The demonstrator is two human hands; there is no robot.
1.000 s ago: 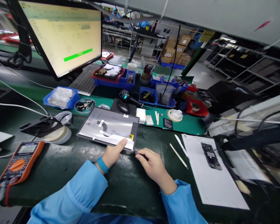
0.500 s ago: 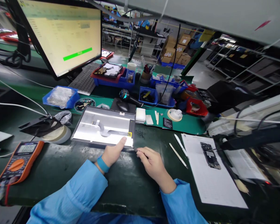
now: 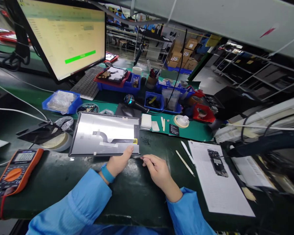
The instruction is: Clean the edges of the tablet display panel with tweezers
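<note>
A silver display panel [image 3: 88, 137] with a flat cable and white tape strips on its back is held tilted up off the dark bench. My left hand [image 3: 119, 163] grips its near right edge, thumb on top beside a small yellow connector [image 3: 135, 141]. My right hand [image 3: 156, 169] is closed in a pinch on thin metal tweezers [image 3: 142, 157], whose tip points at the panel's near right corner. Both sleeves are light blue.
An orange multimeter [image 3: 13, 169] lies at the left, a tape roll [image 3: 56, 141] behind it. A paper sheet [image 3: 218, 182] with a small circuit board [image 3: 215, 162] lies right, two white sticks [image 3: 185, 156] beside it. Blue bins [image 3: 60, 101], keyboard [image 3: 87, 85] and monitor [image 3: 63, 36] stand behind.
The panel has been raised more steeply toward me and shifted left. My left thumb stays on its edge; the right hand with the tweezers has barely moved.
</note>
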